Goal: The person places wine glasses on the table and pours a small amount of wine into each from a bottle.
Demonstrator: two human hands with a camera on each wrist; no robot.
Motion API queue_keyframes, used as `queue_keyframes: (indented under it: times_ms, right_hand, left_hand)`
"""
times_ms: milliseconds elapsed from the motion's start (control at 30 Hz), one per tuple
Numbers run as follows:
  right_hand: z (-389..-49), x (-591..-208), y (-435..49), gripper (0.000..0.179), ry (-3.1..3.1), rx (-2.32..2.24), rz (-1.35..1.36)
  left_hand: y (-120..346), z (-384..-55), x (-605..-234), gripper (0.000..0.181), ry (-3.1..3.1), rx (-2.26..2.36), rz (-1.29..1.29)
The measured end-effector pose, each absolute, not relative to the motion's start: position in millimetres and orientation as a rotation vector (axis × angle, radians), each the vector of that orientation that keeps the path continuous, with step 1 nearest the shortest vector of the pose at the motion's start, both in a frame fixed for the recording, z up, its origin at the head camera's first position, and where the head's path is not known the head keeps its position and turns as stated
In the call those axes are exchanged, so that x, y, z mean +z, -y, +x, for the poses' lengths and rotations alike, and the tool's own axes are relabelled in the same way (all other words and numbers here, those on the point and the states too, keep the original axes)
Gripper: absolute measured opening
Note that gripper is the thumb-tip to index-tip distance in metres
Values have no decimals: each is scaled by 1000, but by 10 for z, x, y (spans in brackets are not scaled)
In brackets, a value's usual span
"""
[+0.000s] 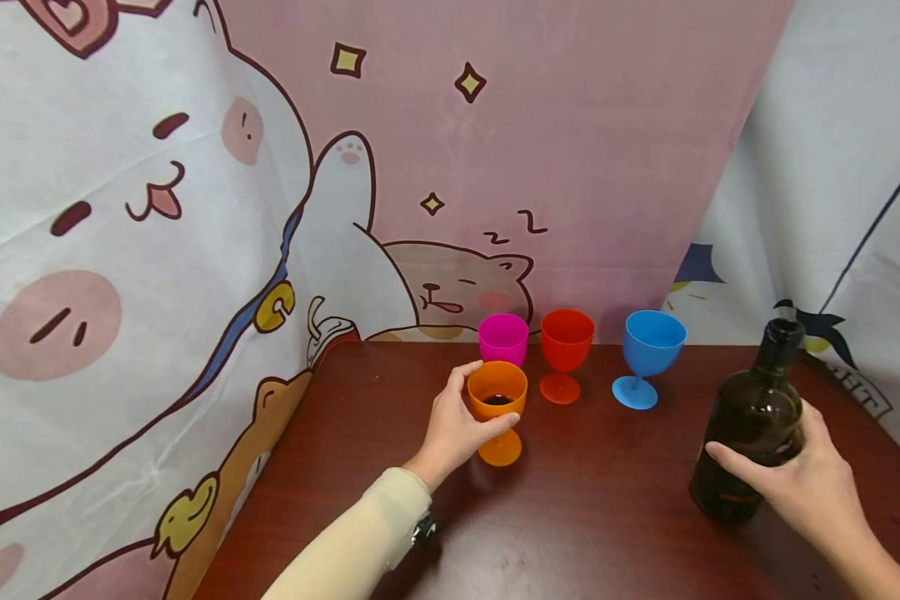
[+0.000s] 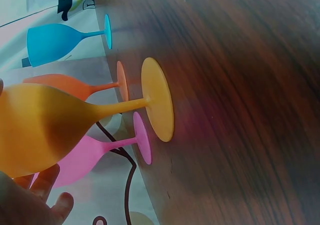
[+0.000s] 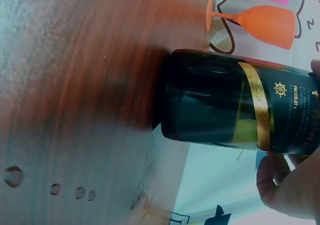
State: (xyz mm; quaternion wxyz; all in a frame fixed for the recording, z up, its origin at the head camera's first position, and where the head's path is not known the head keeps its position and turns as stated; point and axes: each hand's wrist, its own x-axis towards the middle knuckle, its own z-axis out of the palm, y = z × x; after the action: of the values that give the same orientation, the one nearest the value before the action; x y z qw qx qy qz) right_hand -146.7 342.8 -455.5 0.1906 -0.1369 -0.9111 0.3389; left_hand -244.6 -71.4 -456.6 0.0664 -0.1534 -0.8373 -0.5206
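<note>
Pouring seems in hand
Toward the table's (image 1: 592, 483) far edge, the orange goblet (image 1: 487, 408) is pinched between left hand (image 1: 456, 429) thumb and fingers; the bottle (image 1: 746, 429), base contact unclear, is gripped by the right hand (image 1: 821, 483); level handling seems needed next

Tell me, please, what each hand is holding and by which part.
The left hand holds the orange goblet by its bowl; the right hand grips the dark bottle around its body, below the neck.
</note>
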Motion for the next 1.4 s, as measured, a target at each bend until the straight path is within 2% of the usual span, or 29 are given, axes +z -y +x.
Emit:
queue_keyframes:
  times_ms: [167,500,967,1400]
  right_hand:
    - [-1443,-4577,-3427,123,2559,961,-419]
    - [-1386,-4656,-3456,115,2496,977,-414]
    - [-1325,-4736,-3501,105,2437,968,-359]
    - [-1314,-4748,-3508,105,2446,976,-325]
  left_hand:
    - [704,-2447,-4581,90,2524,-1564,-464]
    - [736,-2469,-4601,91,2516,-1558,-449]
    - [1051,-2584,-4591,94,2492,-1540,-302]
    - [1175,-2697,-4590,94,2487,-1547,-275]
